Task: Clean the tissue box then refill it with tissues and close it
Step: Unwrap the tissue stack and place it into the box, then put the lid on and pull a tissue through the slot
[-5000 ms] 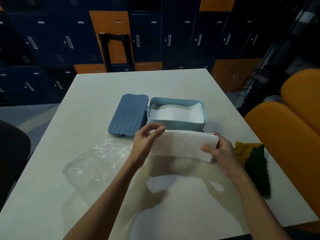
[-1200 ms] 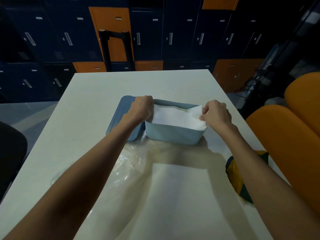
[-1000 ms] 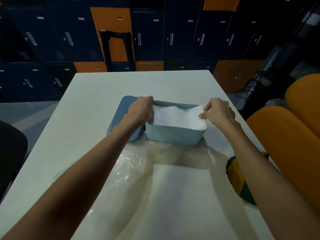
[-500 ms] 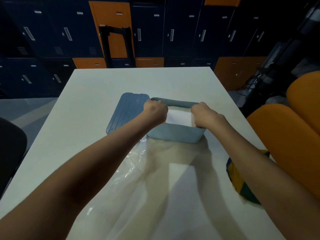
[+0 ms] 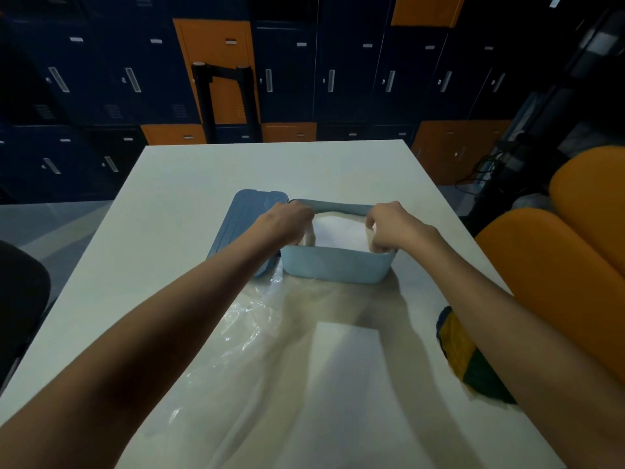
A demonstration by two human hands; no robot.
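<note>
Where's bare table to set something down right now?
Free: the far table strip behind box and lid; the left side beside the lid. Crowded: near side, with plastic wrap, cloth at the right edge, and both arms reaching to the box, left hand and right hand holding the tissues.

The pale worktop [image 5: 176, 204] carries a light blue tissue box [image 5: 334, 265] near its middle, open-topped with white tissues [image 5: 338, 231] inside, and a darker blue ribbed lid [image 5: 247, 218] lies flat just beside the box's left wall. A crumpled clear plastic wrapper [image 5: 243, 333] is spread over the near half, and its far end reaches the box's near left corner. A yellow and green cloth [image 5: 463, 353] sits bunched at the right edge, well apart from the box.
</note>
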